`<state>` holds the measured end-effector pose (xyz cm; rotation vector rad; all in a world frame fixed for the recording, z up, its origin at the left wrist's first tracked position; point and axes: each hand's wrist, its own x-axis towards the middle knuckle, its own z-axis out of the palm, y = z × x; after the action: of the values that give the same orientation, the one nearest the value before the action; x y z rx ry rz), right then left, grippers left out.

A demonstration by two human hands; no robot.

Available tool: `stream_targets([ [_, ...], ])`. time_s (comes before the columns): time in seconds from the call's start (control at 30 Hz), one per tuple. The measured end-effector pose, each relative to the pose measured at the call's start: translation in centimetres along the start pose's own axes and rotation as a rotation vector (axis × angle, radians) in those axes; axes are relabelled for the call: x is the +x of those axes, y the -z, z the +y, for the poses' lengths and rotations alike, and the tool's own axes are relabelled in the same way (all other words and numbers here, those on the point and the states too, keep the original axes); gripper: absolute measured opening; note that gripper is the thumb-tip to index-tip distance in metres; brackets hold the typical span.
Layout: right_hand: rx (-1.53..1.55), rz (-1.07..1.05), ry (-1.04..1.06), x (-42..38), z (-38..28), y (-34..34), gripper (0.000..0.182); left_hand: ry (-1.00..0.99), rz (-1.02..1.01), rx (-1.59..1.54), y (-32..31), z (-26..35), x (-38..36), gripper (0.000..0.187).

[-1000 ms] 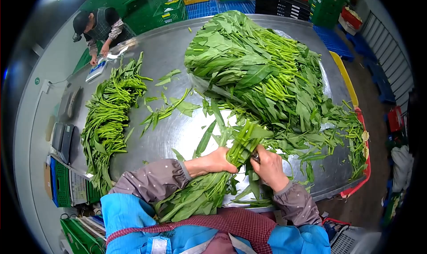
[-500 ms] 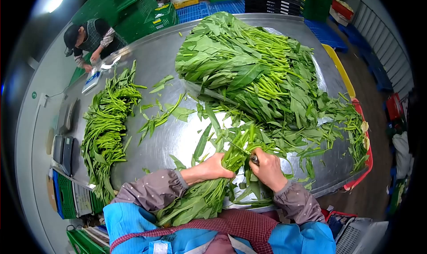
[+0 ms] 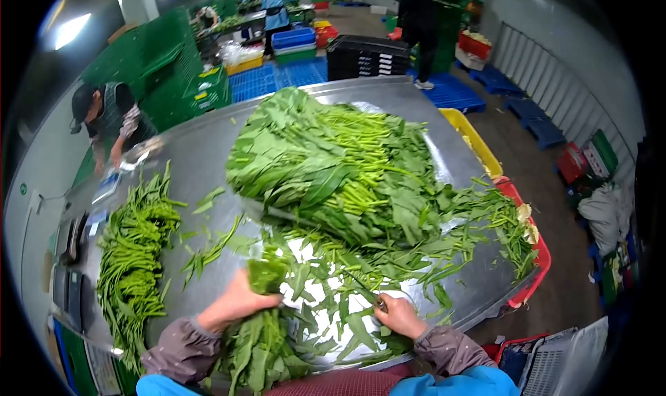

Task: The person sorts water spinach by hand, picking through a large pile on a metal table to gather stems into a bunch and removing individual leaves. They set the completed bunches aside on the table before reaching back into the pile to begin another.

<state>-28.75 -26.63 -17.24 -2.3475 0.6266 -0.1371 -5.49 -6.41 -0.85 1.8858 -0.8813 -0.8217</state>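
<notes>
My left hand (image 3: 239, 300) is wrapped around a bunch of leafy greens (image 3: 258, 347), which look like water spinach. Its cut stems point away from me, blurred, and the leaves hang toward my body. A knife (image 3: 365, 290) is in my right hand (image 3: 402, 316), its dark blade angled up and left over the loose leaves, apart from the bunch. Beyond both hands lies a large pile of the same greens (image 3: 361, 167), partly on clear plastic. Loose leaves (image 3: 354, 326) are scattered between my hands.
A row of bunched greens (image 3: 135, 257) lies along the left of the metal table (image 3: 208, 146). At the right edge are a yellow crate (image 3: 475, 142) and a red crate (image 3: 544, 257). A person (image 3: 111, 122) works beside a scale at the far left; others stand farther back.
My left hand has carried the bunch leftward, away from the knife. The knife hand has moved slightly down. My view has tilted up, showing more of the room.
</notes>
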Motion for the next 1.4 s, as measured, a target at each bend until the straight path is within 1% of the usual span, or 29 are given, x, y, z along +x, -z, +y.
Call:
stream_targets([
  [0.07, -0.063, -0.04, 0.02, -0.6, 1.5, -0.1, 0.024, -0.106, 0.177, -0.046, 1.6, -0.4, 0.1, 0.025],
  [0.13, -0.173, -0.267, -0.032, -1.1, 0.2, 2.1, 0.032, -0.127, 0.295, 0.035, 3.0, 1.0, -0.1, 0.019],
  [0.17, -0.178, -0.267, -0.035, -1.3, -0.5, 3.1, 0.032, -0.16, 0.364, 0.045, 3.1, 1.6, -0.1, 0.017],
  [0.23, -0.401, -0.159, 0.19, -1.1, -2.1, 4.5, 0.045, -0.201, 0.485, 0.176, 3.4, 1.5, -0.1, 0.017],
  [0.27, -0.266, -0.069, 0.277, 0.1, -3.5, 5.0, 0.062, -0.192, 0.489, 0.173, 3.0, 1.4, 0.0, 0.017],
  [0.33, 0.14, -0.1, 0.301, 1.7, -8.1, 6.1, 0.087, -0.251, 0.578, 0.041, 1.5, 1.4, 0.5, 0.023],
  [0.37, 0.25, -0.137, 0.31, 2.4, -9.9, 5.6, 0.097, -0.229, 0.517, 0.085, 1.1, 1.1, 0.8, 0.031],
  [0.4, 0.348, -0.153, 0.319, 2.9, -12.2, 5.2, 0.105, -0.269, 0.529, -0.028, 0.1, 1.2, 1.0, 0.03],
  [0.47, 0.331, -0.158, 0.367, 4.2, -15.2, 3.1, 0.112, -0.288, 0.497, -0.088, -1.6, 2.4, 1.2, 0.027],
  [0.57, 0.347, -0.11, 0.397, 5.6, -15.5, -0.7, 0.112, -0.257, 0.436, -0.453, -2.8, 4.0, 0.7, 0.024],
  [0.6, 0.621, -0.215, 0.338, 5.7, -15.2, -1.6, 0.11, -0.25, 0.443, -0.452, -2.9, 4.1, 0.9, 0.024],
  [0.63, 0.894, -0.327, 0.266, 5.6, -15.0, -2.3, 0.108, -0.143, 0.414, -0.615, -2.9, 4.2, 1.1, 0.024],
  [0.67, 1.022, -0.314, 0.245, 5.5, -15.2, -3.0, 0.099, -0.024, 0.389, -0.778, -2.7, 4.0, 1.0, 0.024],
  [0.73, 1.165, -0.483, 0.078, 5.5, -14.5, -3.0, 0.084, 0.029, 0.32, -0.772, -2.8, 1.2, 1.8, 0.042],
  [0.8, 1.38, -0.617, -0.131, 5.0, -14.1, -2.3, 0.064, 0.015, 0.097, -0.817, -2.0, -0.6, 1.7, 0.068],
  [0.87, 1.461, -0.781, -0.354, 4.5, -12.3, -2.5, 0.061, -0.017, 0.015, -0.75, -0.9, -5.4, 1.5, 0.098],
  [0.9, 1.54, -0.838, -0.442, 4.0, -11.6, -2.8, 0.06, 0.051, -0.023, -0.657, 0.2, -5.3, 0.4, 0.112],
  [0.93, 1.618, -0.885, -0.531, 3.6, -11.0, -3.2, 0.059, 0.085, -0.135, -0.713, 0.6, -8.3, -0.4, 0.097],
  [0.97, 1.631, -0.889, -0.577, 3.4, -10.8, -3.4, 0.062, 0.206, -0.232, -0.735, 0.0, -10.2, -1.9, 0.087],
  [1.0, 1.547, -0.935, -0.532, 3.5, -10.4, -4.2, 0.07, 0.321, -0.336, -0.755, -1.2, -11.8, -3.9, 0.077],
  [1.07, 1.112, -0.792, -0.524, 4.2, -8.6, -7.1, 0.073, 0.595, -0.344, -1.151, -4.5, -13.3, -6.7, 0.057],
  [1.1, 1.11, -0.709, -0.694, 3.8, -8.4, -6.5, 0.066, 0.608, -0.332, -1.156, -4.8, -13.5, -7.0, 0.057],
  [1.17, 1.428, -0.809, -0.626, 3.8, -4.7, -9.0, 0.054, 0.87, -0.249, -1.418, -5.4, -12.9, -7.6, 0.051],
  [1.2, 1.547, -0.813, -0.607, 3.8, -4.8, -9.8, 0.05, 0.88, -0.246, -1.431, -5.9, -12.6, -7.6, 0.051],
  [1.23, 1.547, -0.777, -0.764, 3.2, -5.1, -9.7, 0.048, 0.846, -0.251, -1.352, -6.3, -12.3, -7.3, 0.049],
  [1.27, 1.537, -0.781, -0.77, 2.9, -7.9, -7.1, 0.048, 0.807, -0.255, -1.271, -6.6, -12.1, -6.9, 0.047],
  [1.33, 0.804, -0.824, -0.746, 2.8, -12.2, -2.9, 0.046, 0.758, -0.241, -1.251, -7.0, -11.2, -6.6, 0.053],
  [1.37, 0.922, -0.872, -0.635, 2.6, -12.0, -3.7, 0.049, 0.701, -0.142, -0.995, -7.3, -10.3, -6.6, 0.056],
  [1.4, 0.921, -0.875, -0.631, 2.3, -11.9, -3.8, 0.049, 0.639, -0.048, -0.736, -7.5, -9.8, -6.6, 0.061],
])
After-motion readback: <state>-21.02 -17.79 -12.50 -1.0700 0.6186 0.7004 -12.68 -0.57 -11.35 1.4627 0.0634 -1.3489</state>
